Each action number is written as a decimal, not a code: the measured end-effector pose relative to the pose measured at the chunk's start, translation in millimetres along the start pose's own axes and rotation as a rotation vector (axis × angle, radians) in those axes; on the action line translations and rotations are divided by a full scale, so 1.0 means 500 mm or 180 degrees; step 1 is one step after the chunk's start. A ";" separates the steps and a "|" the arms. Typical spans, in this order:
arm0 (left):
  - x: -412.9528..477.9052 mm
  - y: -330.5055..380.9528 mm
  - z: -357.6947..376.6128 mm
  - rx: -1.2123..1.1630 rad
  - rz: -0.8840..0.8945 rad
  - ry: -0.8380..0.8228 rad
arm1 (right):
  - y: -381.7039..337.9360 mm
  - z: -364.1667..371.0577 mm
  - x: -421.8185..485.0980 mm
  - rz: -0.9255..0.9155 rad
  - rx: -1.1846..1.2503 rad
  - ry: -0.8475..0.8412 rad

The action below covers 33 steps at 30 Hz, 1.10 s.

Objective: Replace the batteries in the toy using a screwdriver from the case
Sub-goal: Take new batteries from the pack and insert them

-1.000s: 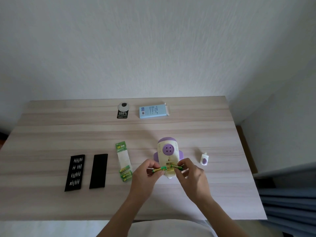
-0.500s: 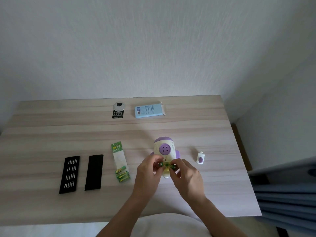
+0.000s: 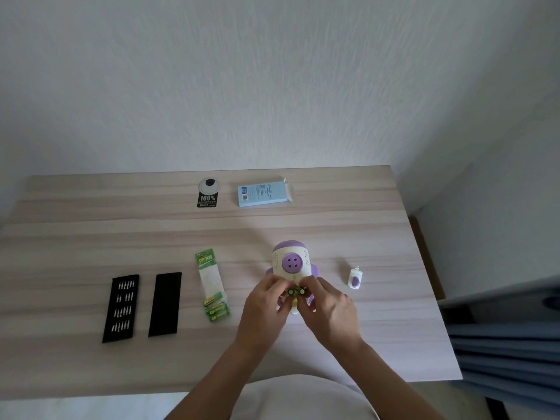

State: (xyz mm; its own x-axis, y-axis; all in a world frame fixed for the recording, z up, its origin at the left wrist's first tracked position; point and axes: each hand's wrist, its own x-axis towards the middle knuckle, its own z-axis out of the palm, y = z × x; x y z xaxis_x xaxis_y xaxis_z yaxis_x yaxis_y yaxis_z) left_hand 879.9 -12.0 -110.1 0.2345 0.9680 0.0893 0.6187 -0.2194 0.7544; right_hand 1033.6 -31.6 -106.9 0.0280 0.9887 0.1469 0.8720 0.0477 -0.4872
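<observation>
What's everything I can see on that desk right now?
table: one, pale wood, against the wall
toy: one, white and purple, table centre
loose batteries: two, green, pinched above the toy's near end
battery pack: one, green and white, left of toy
bit tray: one, black, far left
cover: one, black, beside bit tray
box: one, light blue, far edge
round cap: one, grey, far edge
small piece: one, white and purple, right of toy
left hand: one, fingers pinching loose batteries
right hand: one, fingers pinching loose batteries
</observation>
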 end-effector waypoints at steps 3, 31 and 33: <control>0.003 -0.006 0.006 0.0029 -0.0059 -0.0002 | 0.002 0.006 0.004 -0.0004 -0.0021 -0.0034; -0.044 -0.040 0.000 0.1127 0.0821 0.0004 | 0.018 -0.008 -0.035 -0.0549 -0.0678 -0.0381; -0.042 -0.044 0.002 0.1162 0.0905 -0.0020 | 0.014 -0.010 -0.035 -0.0541 -0.0663 -0.0370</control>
State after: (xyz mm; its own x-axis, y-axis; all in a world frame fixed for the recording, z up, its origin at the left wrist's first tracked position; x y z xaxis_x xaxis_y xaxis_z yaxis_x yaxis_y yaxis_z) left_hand 862.1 -27.8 -129.4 0.4370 0.8627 0.2547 0.7524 -0.5057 0.4221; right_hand 1041.8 -49.2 -108.4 -0.1729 0.9792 0.1060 0.9413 0.1959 -0.2750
